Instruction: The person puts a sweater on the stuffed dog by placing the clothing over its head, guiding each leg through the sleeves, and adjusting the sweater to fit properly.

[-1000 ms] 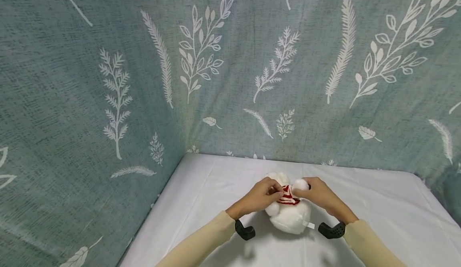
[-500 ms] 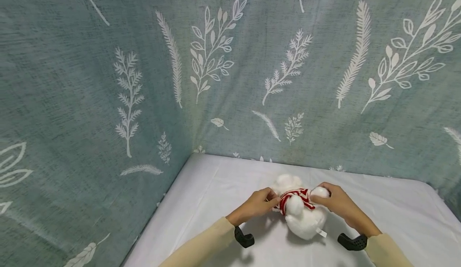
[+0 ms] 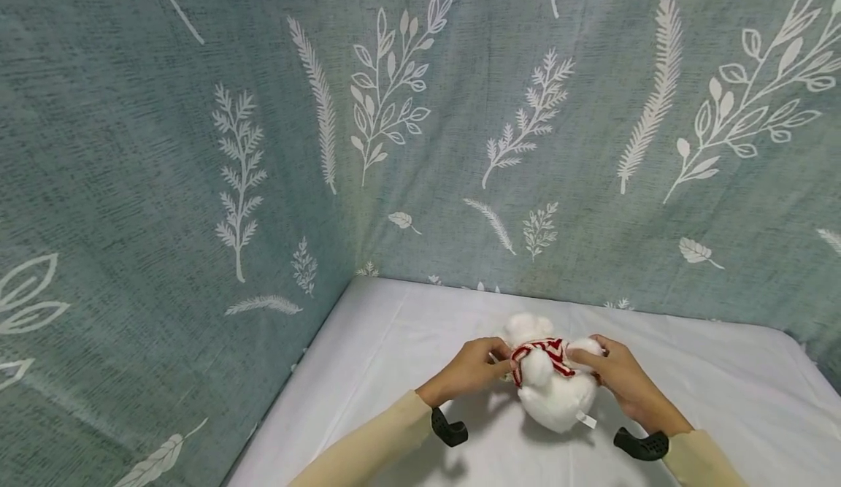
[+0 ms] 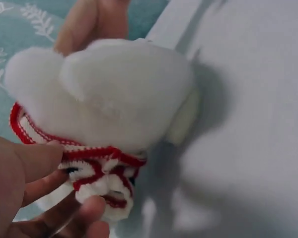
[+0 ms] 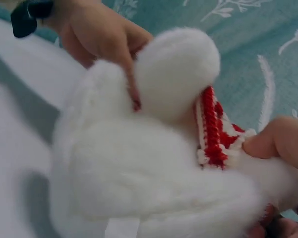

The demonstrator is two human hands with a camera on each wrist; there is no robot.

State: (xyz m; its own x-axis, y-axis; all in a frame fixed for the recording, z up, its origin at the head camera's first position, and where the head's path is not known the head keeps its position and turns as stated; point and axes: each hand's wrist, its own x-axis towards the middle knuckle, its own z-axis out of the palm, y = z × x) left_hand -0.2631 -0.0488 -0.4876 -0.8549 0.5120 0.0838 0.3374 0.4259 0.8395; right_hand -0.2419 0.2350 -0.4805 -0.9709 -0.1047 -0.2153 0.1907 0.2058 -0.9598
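A white plush toy (image 3: 550, 407) in a red-and-white knitted garment (image 3: 558, 356) is between both hands, low over the white-covered table. My left hand (image 3: 473, 365) pinches the garment's edge at the toy's left side; in the left wrist view its thumb presses the knit (image 4: 104, 153), the other fingers spread below. My right hand (image 3: 624, 381) grips a stubby limb (image 3: 583, 355) on the toy's other side. In the right wrist view the right thumb (image 5: 268, 141) lies against the garment's edge, its fingers mostly hidden under the limb. Another limb (image 3: 537, 367) sticks out towards me, beside the knit.
A white tag (image 3: 587, 420) hangs from the toy's lower end. The white sheet (image 3: 407, 348) covers the table, up to a green leaf-patterned cloth wall (image 3: 447, 144) at the back and left. Each wrist carries a black strap-on device (image 3: 449, 427).
The toy has turned, bringing one limb forward between the hands. My left hand has shifted to the toy's left side, and my right hand has moved right with its limb. The head view has shifted slightly.
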